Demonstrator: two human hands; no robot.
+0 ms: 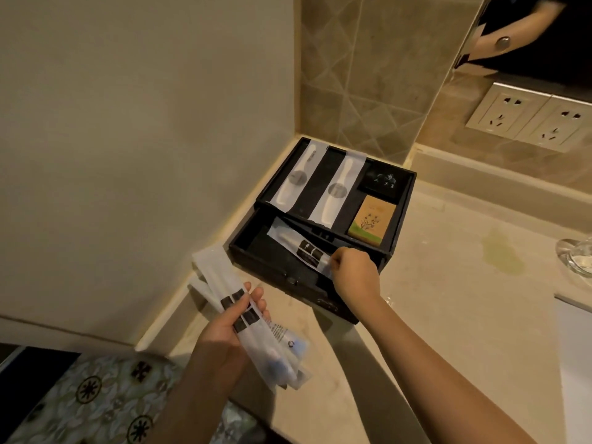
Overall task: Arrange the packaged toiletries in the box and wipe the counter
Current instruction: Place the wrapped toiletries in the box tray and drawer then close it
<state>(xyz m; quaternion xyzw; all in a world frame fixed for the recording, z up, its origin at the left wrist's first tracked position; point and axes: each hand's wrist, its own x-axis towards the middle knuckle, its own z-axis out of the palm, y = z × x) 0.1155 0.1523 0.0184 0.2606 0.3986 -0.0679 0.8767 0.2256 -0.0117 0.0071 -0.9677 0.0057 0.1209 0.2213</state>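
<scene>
Laying one sachet (299,248) into the front tray of the black box (402,203), the right hand (354,274) pinches the packet's near end between fingertips; the packet lies slanted across the tray, far end up near the divider. Left hand (229,325) is closed around a bundle of long white packets (253,322), with the ends fanned out past both sides of the palm.

Risks, as a judgement: the slanted sachet may stay crooked or ride up on the divider if released as is, so it needs turning flat along the tray. The left-hand bundle looks loose, and the near ends hang over the counter (448,283) edge, so a slack grip could drop one to the patterned floor (105,392). A yellowish stain (503,254) sits on the counter to the right of the box; a packet set down there would get dirty before wiping. A glass item (576,257) at the right edge is near enough to get knocked during the wipe.

Box contents: the back left compartment holds two wrapped white combs or brushes (336,190), side by side and apart. The back right small slot holds a dark square packet (384,182). In front of it sits a tan carton with a flower print (371,221). The front tray has only the one sachet, as far as it shows; part is hidden by the hand. The box sits in the counter corner against the wall (144,123). No cloth in view, and wiping has not started.
</scene>
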